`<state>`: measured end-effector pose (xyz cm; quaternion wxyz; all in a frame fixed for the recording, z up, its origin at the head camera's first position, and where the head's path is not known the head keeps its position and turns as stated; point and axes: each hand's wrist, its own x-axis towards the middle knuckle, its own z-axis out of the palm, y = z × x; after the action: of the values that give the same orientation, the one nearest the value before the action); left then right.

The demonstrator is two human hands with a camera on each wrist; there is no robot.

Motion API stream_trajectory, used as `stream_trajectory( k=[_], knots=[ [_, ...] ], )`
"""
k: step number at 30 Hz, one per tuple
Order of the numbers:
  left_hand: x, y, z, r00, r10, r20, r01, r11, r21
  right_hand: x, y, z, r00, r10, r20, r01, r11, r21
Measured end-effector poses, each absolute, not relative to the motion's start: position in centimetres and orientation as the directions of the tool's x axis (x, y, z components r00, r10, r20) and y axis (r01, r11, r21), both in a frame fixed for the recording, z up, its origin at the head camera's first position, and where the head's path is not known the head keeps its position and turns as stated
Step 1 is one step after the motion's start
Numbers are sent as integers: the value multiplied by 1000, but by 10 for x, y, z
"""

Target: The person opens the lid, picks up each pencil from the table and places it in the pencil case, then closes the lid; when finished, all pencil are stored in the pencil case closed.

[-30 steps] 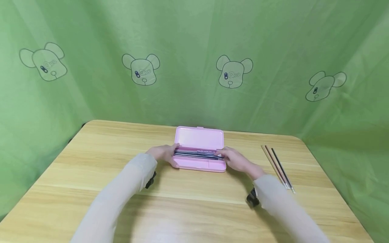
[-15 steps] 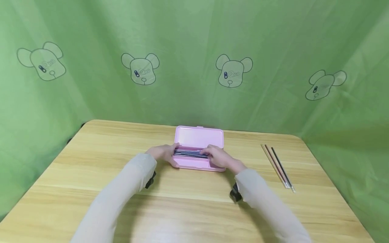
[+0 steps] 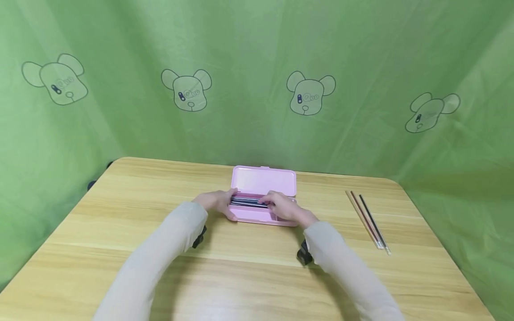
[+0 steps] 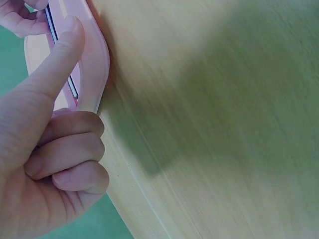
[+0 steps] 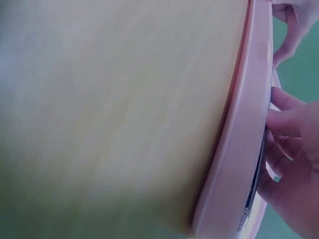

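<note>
An open pink pencil case [image 3: 257, 215] lies at the table's far middle, its lid [image 3: 263, 181] raised behind the tray. Several dark pens [image 3: 246, 202] lie lengthwise in the tray. My left hand [image 3: 229, 205] grips the case's left end; in the left wrist view its thumb [image 4: 62, 50] lies along the pink rim [image 4: 94, 64] and the other fingers are curled under. My right hand [image 3: 273, 204] lies over the tray's right half, fingers resting on the pens. The right wrist view shows those fingers [image 5: 289, 122] reaching over the case's edge [image 5: 244, 139].
Three thin pens [image 3: 367, 219] lie side by side on the wooden table [image 3: 120, 223], right of the case. A green curtain [image 3: 257, 67] printed with bear heads hangs close behind and at both sides. Black wrist mounts [image 3: 303, 256] sit under both sleeves.
My right hand has slid left from the case's right end to over the pens in the tray. The left hand and the case have stayed put.
</note>
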<state>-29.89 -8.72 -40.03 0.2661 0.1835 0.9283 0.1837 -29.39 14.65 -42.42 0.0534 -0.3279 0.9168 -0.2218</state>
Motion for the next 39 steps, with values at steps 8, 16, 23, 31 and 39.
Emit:
stream_trajectory(
  k=[8, 16, 23, 31, 39],
  knots=[
    [-299, -85, -399, -785, 431, -445, 239, 873, 426, -292, 142, -423, -777, -628, 39, -569, 675, -470],
    [-300, -85, -398, -788, 429, -442, 234, 872, 430, -293, 144, -425, -787, -616, 31, -542, 667, -511],
    [-300, -84, -398, -786, 432, -442, 230, 868, 441, -292, 161, -418, -803, -595, 36, -513, 659, -550],
    [-299, -86, -396, -791, 429, -436, 232, 870, 435, -289, 194, -402, -842, -539, 30, -459, 685, -565],
    [-299, -87, -397, -787, 422, -449, 213, 870, 445, -284, 226, -401, -859, -509, 61, -459, 709, -536]
  ],
)
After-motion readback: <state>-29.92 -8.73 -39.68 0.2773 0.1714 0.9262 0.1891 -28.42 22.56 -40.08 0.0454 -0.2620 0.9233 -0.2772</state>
